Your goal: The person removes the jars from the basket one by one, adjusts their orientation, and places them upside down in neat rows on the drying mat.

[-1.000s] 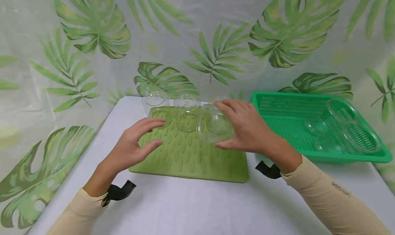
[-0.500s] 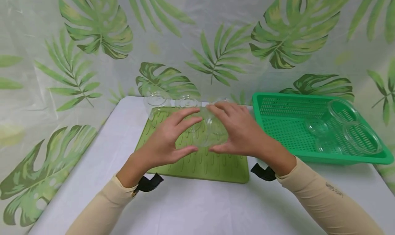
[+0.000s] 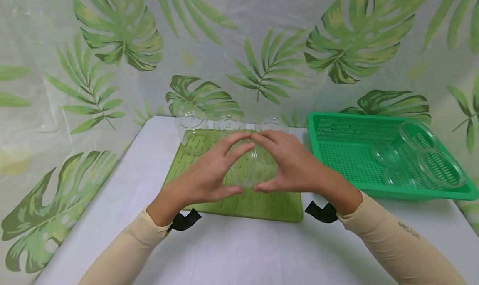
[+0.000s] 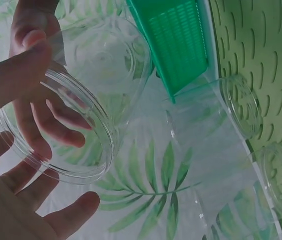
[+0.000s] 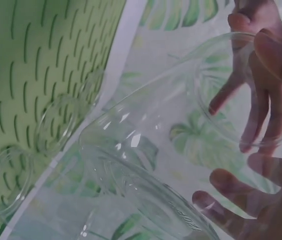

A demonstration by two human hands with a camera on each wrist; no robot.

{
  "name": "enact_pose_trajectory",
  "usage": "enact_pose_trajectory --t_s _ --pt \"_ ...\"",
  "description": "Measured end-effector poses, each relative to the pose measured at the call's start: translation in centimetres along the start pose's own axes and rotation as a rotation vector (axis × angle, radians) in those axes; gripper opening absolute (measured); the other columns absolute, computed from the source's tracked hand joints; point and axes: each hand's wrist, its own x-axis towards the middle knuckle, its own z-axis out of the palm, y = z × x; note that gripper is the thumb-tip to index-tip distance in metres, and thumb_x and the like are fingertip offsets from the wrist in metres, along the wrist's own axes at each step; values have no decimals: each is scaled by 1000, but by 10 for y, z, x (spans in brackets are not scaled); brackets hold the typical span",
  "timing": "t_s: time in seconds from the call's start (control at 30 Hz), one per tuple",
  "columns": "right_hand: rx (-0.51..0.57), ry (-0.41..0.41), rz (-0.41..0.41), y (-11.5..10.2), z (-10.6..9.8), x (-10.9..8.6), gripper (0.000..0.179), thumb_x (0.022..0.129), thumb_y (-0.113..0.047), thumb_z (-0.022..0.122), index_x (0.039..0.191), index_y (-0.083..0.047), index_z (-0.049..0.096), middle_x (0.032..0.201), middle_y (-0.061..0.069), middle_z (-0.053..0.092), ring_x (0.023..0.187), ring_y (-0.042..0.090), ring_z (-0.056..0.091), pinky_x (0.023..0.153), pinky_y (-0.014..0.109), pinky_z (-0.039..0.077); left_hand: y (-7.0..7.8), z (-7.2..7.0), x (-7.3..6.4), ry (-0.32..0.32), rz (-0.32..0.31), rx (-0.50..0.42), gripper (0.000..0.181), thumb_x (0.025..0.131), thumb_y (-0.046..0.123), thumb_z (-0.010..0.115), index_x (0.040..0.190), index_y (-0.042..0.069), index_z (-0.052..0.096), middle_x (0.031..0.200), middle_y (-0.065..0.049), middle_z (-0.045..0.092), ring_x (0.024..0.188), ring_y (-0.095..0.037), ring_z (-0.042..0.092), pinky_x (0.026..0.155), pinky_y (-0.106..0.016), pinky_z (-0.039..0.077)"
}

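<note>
A clear plastic cup (image 3: 244, 170) is held on its side between both hands above the green mat (image 3: 239, 206). Its thick ringed rim faces the left hand (image 3: 211, 168), whose curled fingers and thumb grip it; the left wrist view shows that thumb lying across the rim (image 4: 103, 142). From the other side the right hand (image 3: 293, 162) holds the same cup with bent fingers and thumb, its base towards the right palm. In the head view both hands' index fingertips nearly meet at the top. Behind, three clear cups stand upside down along the mat's back: left (image 3: 191, 137), middle (image 3: 229, 125), right (image 3: 273, 127).
A green perforated basket (image 3: 346, 115) stands at the right, with several clear cups (image 3: 441, 166) lying in it. White cloth (image 3: 239, 251) covers the table around the mat. Leaf-patterned sheeting (image 3: 262, 69) hangs behind.
The left hand has come in from the left and taken hold of the cup's rim. The right hand, holding the cup throughout, has shifted slightly and brought it a little lower.
</note>
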Motion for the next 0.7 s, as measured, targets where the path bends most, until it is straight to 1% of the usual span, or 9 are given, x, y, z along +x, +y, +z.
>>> enact_pose_trajectory --t_s 0.17,0.27,0.4,0.57,0.7 --pt "4 -21 10 2 1 0 106 64 -55 89 150 -14 41 143 8 53 132 29 51 105 58 44 -1 4 1 41 3 -12 91 69 24 90 143 6 39 148 -18 38 135 -30 46 108 -42 47" --pt "3 -26 12 3 2 0 106 64 -55 88 150 -14 42 145 8 51 133 30 50 106 58 43 -1 4 1 60 5 -20 89 67 23 89 141 7 42 144 -18 41 132 -30 47 106 -42 49" --pt "22 -40 22 4 2 -3 106 64 -57 87 151 -15 41 149 8 49 136 30 49 108 58 42 -2 3 3 70 14 -35 87 65 24 89 139 8 44 142 -17 42 130 -29 48 103 -41 50" --pt "47 -54 15 5 0 -8 107 66 -60 85 152 -17 39 151 6 48 138 29 47 108 59 42 -1 2 4 85 30 -36 85 63 28 89 135 8 48 138 -16 45 127 -28 50 100 -40 51" --pt "76 -67 11 8 -1 -10 106 68 -60 85 153 -18 38 152 5 47 140 29 45 108 59 42 -1 1 4 93 36 -42 85 61 29 89 133 7 49 135 -15 46 124 -27 50 98 -39 52"
